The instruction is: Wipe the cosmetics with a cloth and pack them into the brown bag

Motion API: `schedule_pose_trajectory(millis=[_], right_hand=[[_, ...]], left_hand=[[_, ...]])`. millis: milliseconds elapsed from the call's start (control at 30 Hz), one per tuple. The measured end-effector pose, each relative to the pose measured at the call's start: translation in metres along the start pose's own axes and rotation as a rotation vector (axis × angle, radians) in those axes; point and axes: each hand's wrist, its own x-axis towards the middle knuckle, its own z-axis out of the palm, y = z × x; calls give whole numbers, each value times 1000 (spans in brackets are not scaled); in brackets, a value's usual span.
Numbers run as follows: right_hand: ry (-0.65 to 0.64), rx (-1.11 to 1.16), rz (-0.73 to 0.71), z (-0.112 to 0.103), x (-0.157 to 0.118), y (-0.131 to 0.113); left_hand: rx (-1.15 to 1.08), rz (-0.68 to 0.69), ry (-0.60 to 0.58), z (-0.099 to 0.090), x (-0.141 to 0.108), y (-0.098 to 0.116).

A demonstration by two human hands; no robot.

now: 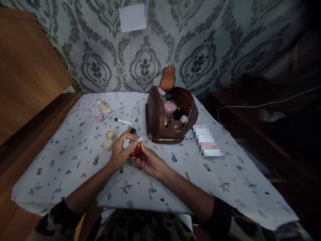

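Observation:
Both my hands meet above the cloth, left of the bag. My left hand (120,152) is wrapped round a small red container (136,149) with some yellow on it. A whitish rounded piece (126,144) shows between its fingers; whether it belongs to the container I cannot tell. My right hand (151,162) grips the container's right side, thumb on top and fingers curled beneath. A small white bit (140,139), perhaps tissue, pokes up by the thumbs. Just beyond sits a dark-and-gold small item (131,130). Two pale round pieces (108,144) lie beside my left hand.
An open brown cosmetic bag (156,124) full of containers stands ahead, its orange-brown strap (168,77) upright. On the printed tablecloth (150,190) lie a squeeze tube (104,106) and a white pen-like stick (124,122). A blurred-out flat item (207,140) is at right.

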Motion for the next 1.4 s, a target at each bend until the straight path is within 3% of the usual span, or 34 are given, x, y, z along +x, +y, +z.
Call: schedule_pose_trajectory(millis=[200, 433, 567, 667, 833, 1100, 1267, 1400], right_hand=[[-103, -103, 21, 6, -8, 1], [-117, -121, 0, 6, -10, 1], [-144, -85, -64, 5, -9, 0], [-160, -73, -57, 3, -9, -1], [-189, -22, -34, 2, -7, -3], [-134, 110, 52, -2, -6, -14], [-128, 42, 12, 3, -6, -8], [-57, 30, -30, 8, -8, -2]], left_hand=[[-36, -158, 97, 0, -1, -3], [-44, -165, 38, 0, 0, 7], [82, -174, 49, -2, 3, 13], [103, -236, 16, -3, 4, 15], [-70, -348, -48, -7, 3, 11], [-143, -297, -156, -10, 1, 0], [-29, -247, -83, -8, 1, -1], [25, -284, 19, -5, -1, 0]])
